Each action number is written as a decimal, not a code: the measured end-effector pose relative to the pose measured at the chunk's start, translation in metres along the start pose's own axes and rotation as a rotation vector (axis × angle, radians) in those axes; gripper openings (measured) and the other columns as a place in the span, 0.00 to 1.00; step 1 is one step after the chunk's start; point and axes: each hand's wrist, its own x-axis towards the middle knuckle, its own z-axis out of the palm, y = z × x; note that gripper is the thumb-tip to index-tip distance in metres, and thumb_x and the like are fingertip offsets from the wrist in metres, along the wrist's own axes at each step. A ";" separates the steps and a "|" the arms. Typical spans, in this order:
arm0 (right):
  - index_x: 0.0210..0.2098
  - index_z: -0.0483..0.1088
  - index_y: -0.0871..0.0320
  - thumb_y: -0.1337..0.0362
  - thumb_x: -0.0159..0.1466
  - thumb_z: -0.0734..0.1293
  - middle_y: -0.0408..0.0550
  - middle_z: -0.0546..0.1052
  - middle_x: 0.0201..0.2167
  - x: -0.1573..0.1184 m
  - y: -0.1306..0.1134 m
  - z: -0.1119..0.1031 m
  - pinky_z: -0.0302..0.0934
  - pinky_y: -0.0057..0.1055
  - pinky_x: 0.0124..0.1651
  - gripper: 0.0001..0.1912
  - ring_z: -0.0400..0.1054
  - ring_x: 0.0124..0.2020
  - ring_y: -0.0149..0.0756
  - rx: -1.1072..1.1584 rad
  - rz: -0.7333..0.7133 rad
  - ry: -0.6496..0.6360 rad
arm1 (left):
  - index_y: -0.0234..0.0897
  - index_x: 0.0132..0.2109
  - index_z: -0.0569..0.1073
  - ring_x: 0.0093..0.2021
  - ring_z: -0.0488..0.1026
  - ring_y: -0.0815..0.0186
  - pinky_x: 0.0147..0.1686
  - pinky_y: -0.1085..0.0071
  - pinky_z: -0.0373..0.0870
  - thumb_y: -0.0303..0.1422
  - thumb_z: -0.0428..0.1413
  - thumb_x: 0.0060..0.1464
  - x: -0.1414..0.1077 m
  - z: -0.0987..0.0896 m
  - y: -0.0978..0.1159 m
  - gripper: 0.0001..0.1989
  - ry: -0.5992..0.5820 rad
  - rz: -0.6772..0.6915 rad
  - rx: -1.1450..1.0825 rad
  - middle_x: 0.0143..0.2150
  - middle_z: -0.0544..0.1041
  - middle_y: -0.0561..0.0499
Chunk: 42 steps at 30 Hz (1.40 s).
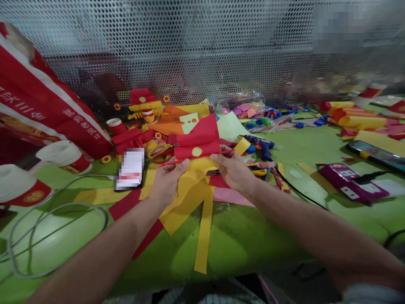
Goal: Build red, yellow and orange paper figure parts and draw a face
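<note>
1. Your left hand (166,179) is closed and pinches the lower left edge of the red paper piece (198,141)
2. Your right hand (232,169) is closed and pinches its lower right edge
3. The red piece is held above the yellow paper strips (190,198) on the green table (253,240)
4. A glue gun (261,145) lies further right

Matt red paper piece (198,141), glossy green table (247,245) — perforated metal screen (202,50)
</note>
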 end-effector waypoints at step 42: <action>0.35 0.72 0.49 0.61 0.40 0.76 0.36 0.75 0.22 -0.003 0.004 -0.001 0.65 0.33 0.28 0.22 0.70 0.27 0.34 -0.051 -0.019 0.010 | 0.40 0.22 0.76 0.33 0.76 0.66 0.38 0.67 0.73 0.35 0.66 0.37 0.001 -0.004 -0.004 0.07 0.116 0.029 0.037 0.29 0.80 0.54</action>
